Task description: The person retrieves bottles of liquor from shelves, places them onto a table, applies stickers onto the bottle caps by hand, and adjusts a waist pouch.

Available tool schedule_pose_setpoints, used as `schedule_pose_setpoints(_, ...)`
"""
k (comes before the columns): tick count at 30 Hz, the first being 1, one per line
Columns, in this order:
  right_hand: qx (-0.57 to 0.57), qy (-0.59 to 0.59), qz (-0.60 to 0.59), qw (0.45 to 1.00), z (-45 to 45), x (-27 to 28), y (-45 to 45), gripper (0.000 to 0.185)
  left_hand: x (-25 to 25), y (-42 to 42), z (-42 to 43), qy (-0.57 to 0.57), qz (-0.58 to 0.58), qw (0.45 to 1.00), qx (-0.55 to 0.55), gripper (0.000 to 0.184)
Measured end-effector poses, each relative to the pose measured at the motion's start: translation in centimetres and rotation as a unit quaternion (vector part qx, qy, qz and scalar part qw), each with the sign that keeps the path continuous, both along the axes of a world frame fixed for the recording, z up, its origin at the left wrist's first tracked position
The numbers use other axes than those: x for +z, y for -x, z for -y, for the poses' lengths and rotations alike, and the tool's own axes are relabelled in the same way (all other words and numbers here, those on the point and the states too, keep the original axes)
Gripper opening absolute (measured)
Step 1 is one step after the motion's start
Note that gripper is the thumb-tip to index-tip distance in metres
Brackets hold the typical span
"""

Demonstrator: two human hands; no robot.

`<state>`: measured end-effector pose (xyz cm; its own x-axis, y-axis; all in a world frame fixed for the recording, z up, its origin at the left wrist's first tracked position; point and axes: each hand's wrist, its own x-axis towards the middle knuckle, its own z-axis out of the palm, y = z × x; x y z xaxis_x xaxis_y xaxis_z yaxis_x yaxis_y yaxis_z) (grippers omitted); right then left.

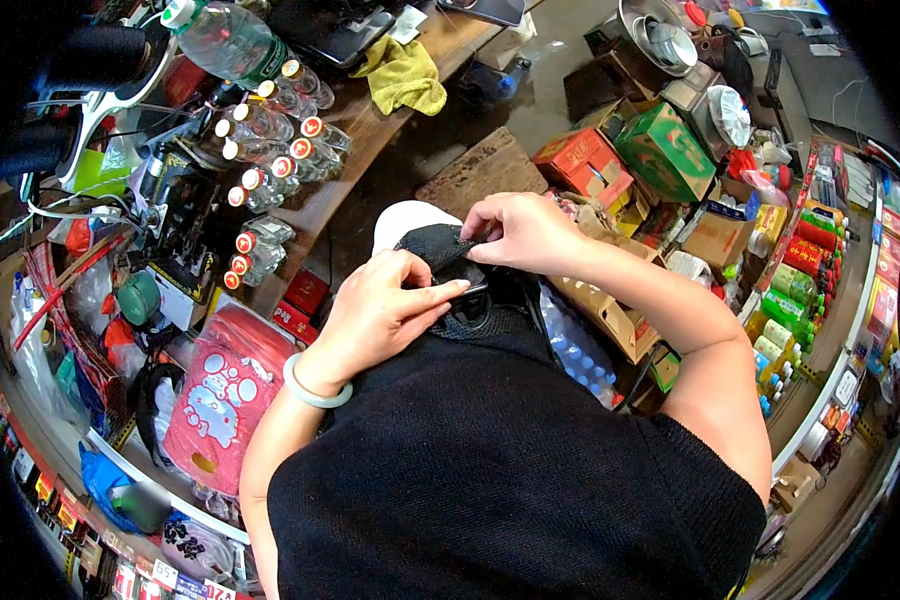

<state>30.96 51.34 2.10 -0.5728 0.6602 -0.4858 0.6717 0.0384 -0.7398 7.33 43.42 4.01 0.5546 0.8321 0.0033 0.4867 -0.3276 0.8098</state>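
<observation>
A cap with a white part (406, 222) and black mesh (435, 244) lies close in front of the black-clothed body. My left hand (395, 298), with a pale bangle on its wrist, rests at the near-left side of the mesh, its fingers bent against the black material and a small dark piece by the fingertips. My right hand (518, 232) pinches the mesh's right edge between thumb and fingers. Both hands are close together, and the black material between them is partly hidden by the fingers.
Small bottles with red and white caps (285, 165) stand on a wooden table (355, 140) at the upper left, near a yellow-green cloth (402, 76). Cartons (665, 152) are piled on the right, beside shelves of drinks (795, 285). A pink bag (220, 395) lies left.
</observation>
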Motion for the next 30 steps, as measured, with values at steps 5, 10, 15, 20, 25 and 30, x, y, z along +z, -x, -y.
schedule_pose_setpoints(5, 0.031, 0.020, -0.029, 0.999, 1.3, -3.4, -1.1, 0.038, -0.1, -0.1, 0.1, -0.003, 0.005, 1.000, 0.000, 0.036)
schedule_pose_setpoints(10, -0.025, 0.113, -0.063, 0.991, 3.6, -4.8, -1.6, 0.058, -0.3, -0.3, 0.2, 0.005, 0.009, 1.000, -0.001, 0.035)
schedule_pose_setpoints(15, -0.018, 0.134, -0.032, 0.990, 3.7, -4.4, -1.4, 0.053, -0.5, -0.8, 0.6, 0.029, 0.013, 0.999, 0.021, 0.034)
schedule_pose_setpoints(20, -0.013, 0.123, -0.023, 0.992, 3.7, -4.4, -1.1, 0.053, -0.6, -0.8, 0.7, 0.042, 0.015, 0.998, 0.035, 0.033)
schedule_pose_setpoints(25, -0.013, 0.122, -0.021, 0.992, 3.5, -4.1, -0.8, 0.053, -0.6, -0.6, 0.8, 0.046, 0.020, 0.998, 0.047, 0.031)
schedule_pose_setpoints(30, -0.013, 0.113, -0.014, 0.993, 3.4, -4.1, -0.6, 0.052, -0.6, -0.4, 0.6, 0.044, 0.024, 0.997, 0.051, 0.031)
